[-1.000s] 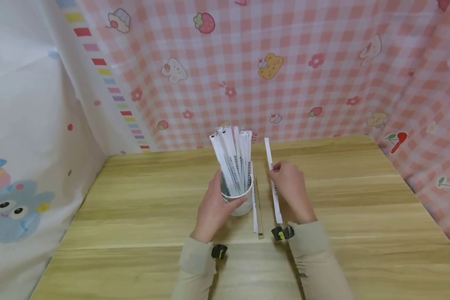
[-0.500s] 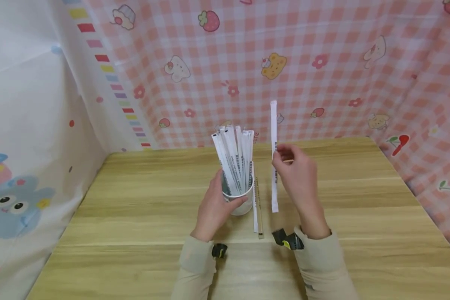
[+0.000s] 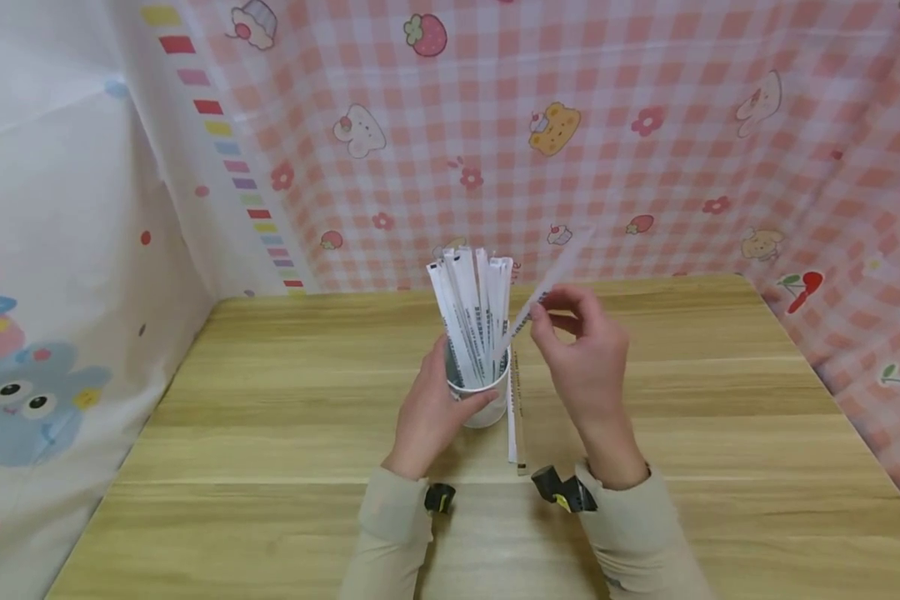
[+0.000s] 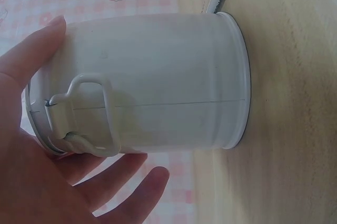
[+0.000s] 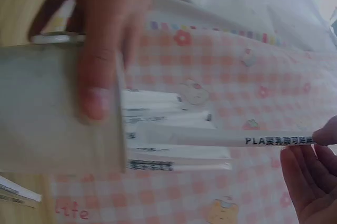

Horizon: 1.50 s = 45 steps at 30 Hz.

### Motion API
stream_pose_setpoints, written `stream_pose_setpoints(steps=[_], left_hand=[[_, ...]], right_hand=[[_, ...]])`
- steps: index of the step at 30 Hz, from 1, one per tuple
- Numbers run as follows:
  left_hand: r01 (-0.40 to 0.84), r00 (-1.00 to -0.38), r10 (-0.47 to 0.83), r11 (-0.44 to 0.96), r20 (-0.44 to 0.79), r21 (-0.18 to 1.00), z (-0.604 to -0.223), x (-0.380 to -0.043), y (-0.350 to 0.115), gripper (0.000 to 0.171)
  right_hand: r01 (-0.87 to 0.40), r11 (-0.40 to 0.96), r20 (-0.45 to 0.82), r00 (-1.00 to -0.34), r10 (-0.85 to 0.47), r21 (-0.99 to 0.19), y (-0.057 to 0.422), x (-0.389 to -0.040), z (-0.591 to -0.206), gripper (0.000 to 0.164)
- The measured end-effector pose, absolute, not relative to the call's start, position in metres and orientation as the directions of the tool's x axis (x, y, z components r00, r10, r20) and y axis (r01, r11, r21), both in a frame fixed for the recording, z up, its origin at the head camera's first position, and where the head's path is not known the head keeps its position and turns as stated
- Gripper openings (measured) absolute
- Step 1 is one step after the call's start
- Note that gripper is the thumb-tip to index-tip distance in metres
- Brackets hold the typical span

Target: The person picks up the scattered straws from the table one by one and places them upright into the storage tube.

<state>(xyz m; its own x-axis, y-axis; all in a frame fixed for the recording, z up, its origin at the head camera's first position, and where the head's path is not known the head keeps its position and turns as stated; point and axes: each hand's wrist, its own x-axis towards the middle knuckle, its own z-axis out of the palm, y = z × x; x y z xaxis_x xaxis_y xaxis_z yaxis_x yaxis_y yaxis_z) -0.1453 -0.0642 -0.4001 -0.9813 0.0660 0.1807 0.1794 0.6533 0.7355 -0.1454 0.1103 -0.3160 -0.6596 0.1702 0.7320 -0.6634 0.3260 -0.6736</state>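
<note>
A white metal bucket with a small side handle stands upright on the table, filled with several paper-wrapped straws. My left hand grips its rim, thumb on the near side. Between thumb and fingertips, my right hand pinches one more wrapped straw, printed with "PLA" and dark characters. That straw slants, its lower end in among the others at the bucket's mouth. Right beside the bucket, a white wrapped straw and a brownish one lie on the table.
The wood-grain table runs back to a pink checked cloth hung behind it. A white printed cloth hangs on the left. Black straps with small devices sit at both wrists.
My right hand has lifted the wrapped straw off the table, then moved left and tilted it, bringing its lower end to the bucket's mouth. My left hand keeps its grip.
</note>
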Motion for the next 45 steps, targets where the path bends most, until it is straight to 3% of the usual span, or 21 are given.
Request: stream_pose_setpoints(steps=[11, 18, 23, 29, 36, 39, 45], left_hand=[[0.231, -0.972, 0.104, 0.611, 0.213, 0.757, -0.402, -0.147, -0.066, 0.086], [0.213, -0.975, 0.089, 0.627, 0.203, 0.75, -0.399, -0.146, -0.066, 0.087], [0.227, -0.971, 0.089, 0.623, 0.221, 0.749, -0.399, -0.147, -0.066, 0.086], [0.198, -0.977, 0.07, 0.639, 0.2, 0.743, -0.399, -0.145, -0.066, 0.089], [0.201, -0.976, 0.064, 0.626, 0.208, 0.753, -0.399, -0.146, -0.066, 0.093], [0.206, -0.975, 0.066, 0.624, 0.212, 0.754, -0.4, -0.147, -0.067, 0.093], [0.197, -0.978, 0.066, 0.62, 0.199, 0.76, -0.401, -0.148, -0.069, 0.092]], right_hand=[[-0.526, 0.544, 0.559, -0.82, -0.122, -0.654, 0.089, -0.159, -0.348, 0.012], [-0.447, 0.688, 0.441, -0.875, -0.202, -0.571, 0.083, -0.165, -0.358, 0.009], [-0.402, 0.708, 0.374, -0.904, -0.207, -0.58, 0.083, -0.165, -0.36, 0.011], [-0.333, 0.632, 0.368, -0.926, -0.081, -0.699, 0.095, -0.166, -0.36, 0.026], [-0.341, 0.367, 0.407, -0.906, 0.119, -0.866, 0.105, -0.175, -0.371, 0.03], [-0.291, 0.289, 0.345, -0.925, 0.158, -0.912, 0.107, -0.181, -0.379, 0.029], [-0.069, 0.262, 0.114, -0.98, 0.161, -0.963, 0.114, -0.194, -0.4, 0.036]])
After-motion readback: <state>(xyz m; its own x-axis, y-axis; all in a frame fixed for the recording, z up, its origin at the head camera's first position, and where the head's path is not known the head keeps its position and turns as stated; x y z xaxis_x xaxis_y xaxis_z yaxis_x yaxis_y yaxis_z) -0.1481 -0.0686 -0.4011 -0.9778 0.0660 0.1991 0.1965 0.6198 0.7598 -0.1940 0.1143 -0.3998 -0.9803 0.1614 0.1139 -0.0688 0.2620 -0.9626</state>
